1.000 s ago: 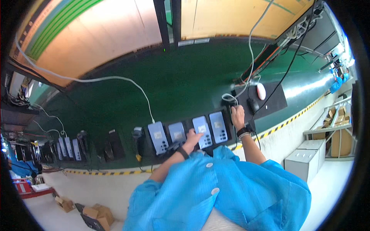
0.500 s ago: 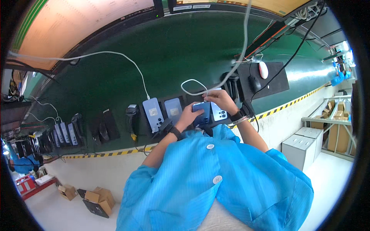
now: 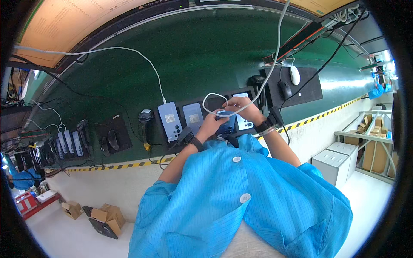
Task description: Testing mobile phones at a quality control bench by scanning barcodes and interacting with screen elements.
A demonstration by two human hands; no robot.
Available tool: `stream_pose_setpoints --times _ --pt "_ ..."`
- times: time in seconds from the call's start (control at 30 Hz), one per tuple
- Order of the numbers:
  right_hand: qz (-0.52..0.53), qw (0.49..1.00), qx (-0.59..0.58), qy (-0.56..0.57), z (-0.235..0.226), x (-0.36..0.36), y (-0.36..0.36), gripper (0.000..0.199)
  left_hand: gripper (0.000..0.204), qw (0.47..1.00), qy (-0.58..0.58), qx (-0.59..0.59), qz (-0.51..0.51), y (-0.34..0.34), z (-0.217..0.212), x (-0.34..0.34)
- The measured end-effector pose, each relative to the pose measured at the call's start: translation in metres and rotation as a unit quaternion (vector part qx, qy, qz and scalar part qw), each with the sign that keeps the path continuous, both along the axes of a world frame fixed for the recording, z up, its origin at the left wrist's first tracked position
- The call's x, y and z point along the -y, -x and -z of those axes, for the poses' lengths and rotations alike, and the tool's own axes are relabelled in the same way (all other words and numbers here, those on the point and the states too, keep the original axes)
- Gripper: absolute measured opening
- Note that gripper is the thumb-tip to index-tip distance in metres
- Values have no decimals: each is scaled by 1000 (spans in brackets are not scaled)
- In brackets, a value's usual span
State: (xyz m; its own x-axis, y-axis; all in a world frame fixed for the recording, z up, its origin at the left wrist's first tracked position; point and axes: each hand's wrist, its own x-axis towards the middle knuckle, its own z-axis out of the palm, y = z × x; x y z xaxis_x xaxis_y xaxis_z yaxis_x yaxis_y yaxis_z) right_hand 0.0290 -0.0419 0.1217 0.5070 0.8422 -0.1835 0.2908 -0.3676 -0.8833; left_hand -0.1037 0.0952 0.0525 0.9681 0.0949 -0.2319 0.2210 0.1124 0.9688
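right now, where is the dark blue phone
In the head view, the dark blue phone is just right of centre, in the left hand, beside the right hand and just above the blue shirt.

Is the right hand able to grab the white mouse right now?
Probably not straightaway: the right hand seems busy with the white cable. The white mouse nearby lies uncovered, though.

left-hand grip: holds dark-blue rectangular phone | right-hand grip: near its upper end | thin white cable: looped over green counter
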Motion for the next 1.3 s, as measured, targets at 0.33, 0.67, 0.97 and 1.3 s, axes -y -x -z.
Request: stream_pose_setpoints --times 0.33,0.67,0.97,1.3 --pt "-35 996 48 69 24 -13 -9 25 33 998 -32 -45 -33 1 18 -6" --pt "72 983 166 44 66 -95 -1 17 23 971 -40 -109 -211 86 20 -89" --pt "-32 998 1 56 93 -237 65 42 17 870 19 -63 -488 152 -8 -87" --pt "76 997 -12 -27 90 -215 99 32 16 810 -37 -114 -574 173 20 -86"
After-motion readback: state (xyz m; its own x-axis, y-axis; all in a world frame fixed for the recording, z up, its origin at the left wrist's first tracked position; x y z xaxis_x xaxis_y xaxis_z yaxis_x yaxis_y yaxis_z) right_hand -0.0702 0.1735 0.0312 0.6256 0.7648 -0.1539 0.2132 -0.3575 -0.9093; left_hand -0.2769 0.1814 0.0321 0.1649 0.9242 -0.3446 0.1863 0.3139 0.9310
